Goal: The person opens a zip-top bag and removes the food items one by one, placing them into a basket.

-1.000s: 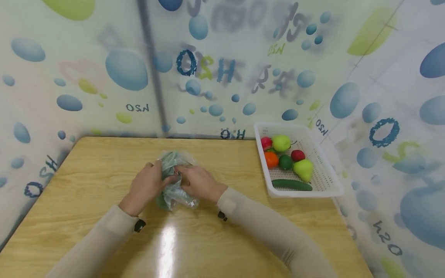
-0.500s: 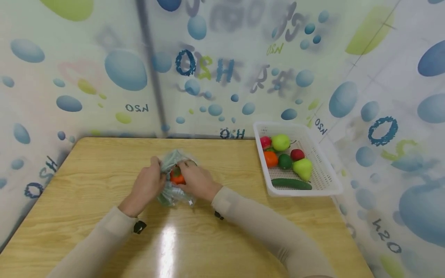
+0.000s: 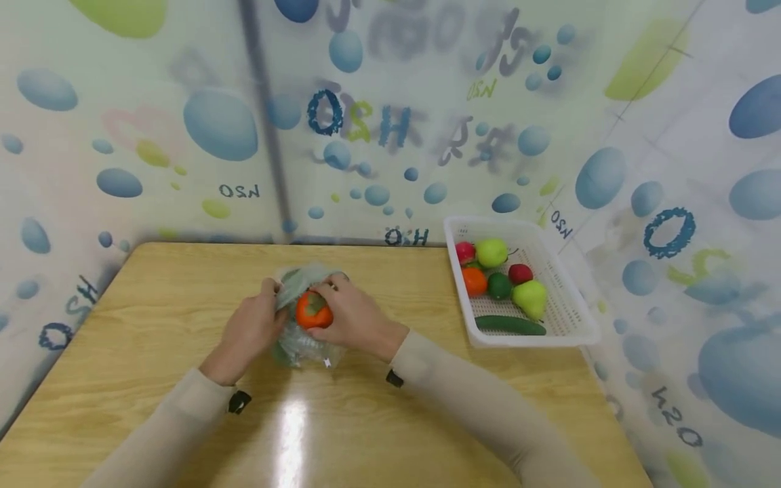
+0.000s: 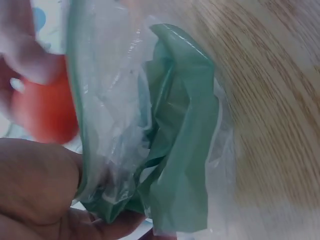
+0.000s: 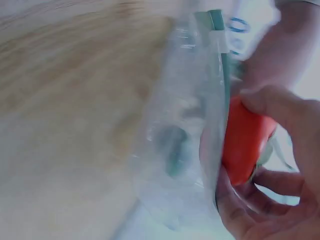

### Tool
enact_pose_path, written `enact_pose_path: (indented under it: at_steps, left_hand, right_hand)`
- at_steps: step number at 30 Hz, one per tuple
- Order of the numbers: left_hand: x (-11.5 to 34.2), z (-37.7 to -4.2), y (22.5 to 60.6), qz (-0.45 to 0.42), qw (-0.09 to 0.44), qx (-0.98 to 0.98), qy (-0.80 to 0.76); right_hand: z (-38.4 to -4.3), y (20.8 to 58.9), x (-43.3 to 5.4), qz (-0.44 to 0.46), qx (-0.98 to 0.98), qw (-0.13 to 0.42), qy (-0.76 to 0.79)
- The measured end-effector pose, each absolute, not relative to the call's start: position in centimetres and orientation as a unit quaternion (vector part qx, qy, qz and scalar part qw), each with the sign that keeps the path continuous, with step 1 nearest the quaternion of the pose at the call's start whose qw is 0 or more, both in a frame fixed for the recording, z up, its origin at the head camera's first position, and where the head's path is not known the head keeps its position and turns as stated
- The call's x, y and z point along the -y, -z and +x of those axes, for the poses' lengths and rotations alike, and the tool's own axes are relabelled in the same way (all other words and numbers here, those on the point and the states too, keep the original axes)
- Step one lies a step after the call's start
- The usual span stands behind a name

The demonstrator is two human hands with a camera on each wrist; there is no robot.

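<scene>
My right hand [image 3: 360,317] grips an orange-red persimmon [image 3: 313,312] with a green leafy top, thumb on one side and fingers on the other. The fruit is at the mouth of a clear and green zip bag [image 3: 305,346], and in the right wrist view the bag's wall [image 5: 175,115] covers part of it. My left hand [image 3: 247,333] pinches the bag's edge at its left side. Seen from the left wrist, green folds [image 4: 182,130] of the bag hang below the opening, and the persimmon [image 4: 47,107] is blurred beside the rim.
A white perforated basket [image 3: 570,318] stands at the table's right back. It holds a green pear [image 3: 529,299], a cucumber [image 3: 509,324], an orange fruit [image 3: 474,281] and several other pieces. The wooden table [image 3: 390,420] meets patterned walls at the back and right.
The persimmon, hidden a second ago behind the hands and bag, now shows almost whole at the bag's mouth in my right hand. My left hand has stayed at the bag's edge.
</scene>
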State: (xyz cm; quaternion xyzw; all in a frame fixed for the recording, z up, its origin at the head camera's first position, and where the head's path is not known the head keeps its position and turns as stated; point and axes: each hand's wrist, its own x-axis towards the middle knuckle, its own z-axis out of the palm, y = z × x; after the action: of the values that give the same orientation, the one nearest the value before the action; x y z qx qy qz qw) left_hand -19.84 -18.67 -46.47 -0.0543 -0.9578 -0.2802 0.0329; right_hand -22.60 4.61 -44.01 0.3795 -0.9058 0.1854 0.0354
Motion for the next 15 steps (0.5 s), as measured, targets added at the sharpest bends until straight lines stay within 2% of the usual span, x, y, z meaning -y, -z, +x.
enact_pose_path:
  at_steps: [3, 7, 11, 15]
  left_hand:
    - [19.0, -19.8, 46.4, -0.045, 0.030, 0.960, 0.276]
    - [19.4, -19.7, 46.2, -0.034, 0.020, 0.962, 0.271]
    - [19.8, -19.3, 45.8, -0.017, 0.007, 0.968, 0.251]
    - [20.1, -18.6, 45.4, 0.017, -0.021, 0.972, 0.233]
  right_hand:
    - [-21.8, 41.4, -6.7, 0.393, 0.885, 0.026, -0.250]
    - [-21.4, 37.4, -11.2, 0.346, 0.893, 0.011, -0.288]
    - [-22.7, 34.3, -17.7, 0.258, 0.940, 0.009, -0.224]
    - [-25.1, 33.8, -24.2, 0.177, 0.973, -0.041, -0.144]
